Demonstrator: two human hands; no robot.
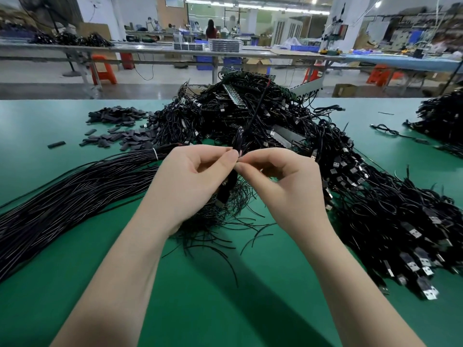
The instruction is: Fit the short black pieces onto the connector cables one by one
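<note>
Both hands meet above the middle of the green table (75,246), fingers curled. Left hand (190,181) pinches a short black piece (238,140) between thumb and forefinger, the piece standing upright above the fingertips. Right hand (283,181) pinches a thin connector cable (255,108) right against the left fingertips; the cable runs up and away from the hands, with a red trace near its top. A plug end (223,199) hangs below the left palm; whether it belongs to the same cable cannot be told. Whether the piece is already on the cable is hidden by the fingers. Largest item on the table: a heap of black connector cables with USB plugs (375,209), filling the far centre and spreading down the right side toward the near right edge. Next: a tied bundle of long black cables (75,191), lying from the left edge toward the centre, bound by a white tie (155,154). A second cable heap (441,116) sits at the far right edge. Loose thin wires (220,229) lie beneath the hands. A scatter of short black pieces (120,136) lies at the far left, well apart from the hands. Benches and orange stools (102,68) stand beyond the table.
</note>
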